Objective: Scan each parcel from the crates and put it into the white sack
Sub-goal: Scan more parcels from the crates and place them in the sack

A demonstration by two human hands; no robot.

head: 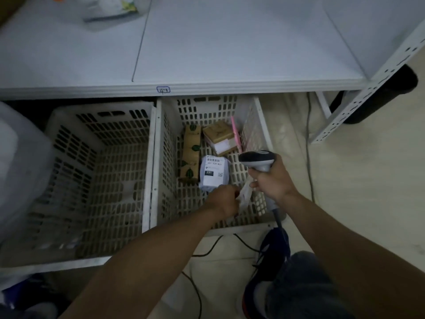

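Under white shelf (230, 54), right crate (259, 125): L hand (226, 199) grip clamped on small white bag (245, 194) inside crate, near front; R hand (273, 178) grip clamped on scanner (257, 160); labelled parcel (213, 171) just beside.

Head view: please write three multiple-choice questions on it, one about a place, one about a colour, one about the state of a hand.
1. Where does the white parcel lie?
A) left crate
B) right crate
C) floor

2. What colour is the thin item beside the labelled brown box?
A) pink
B) blue
C) black

3. What is the right hand doing?
A) hanging open
B) gripping the scanner
C) gripping a carton

Answers:
1 B, it lies on the bottom of the right crate.
2 A, it stands pink near the crate's right wall.
3 B, its fingers curl round the scanner's handle.
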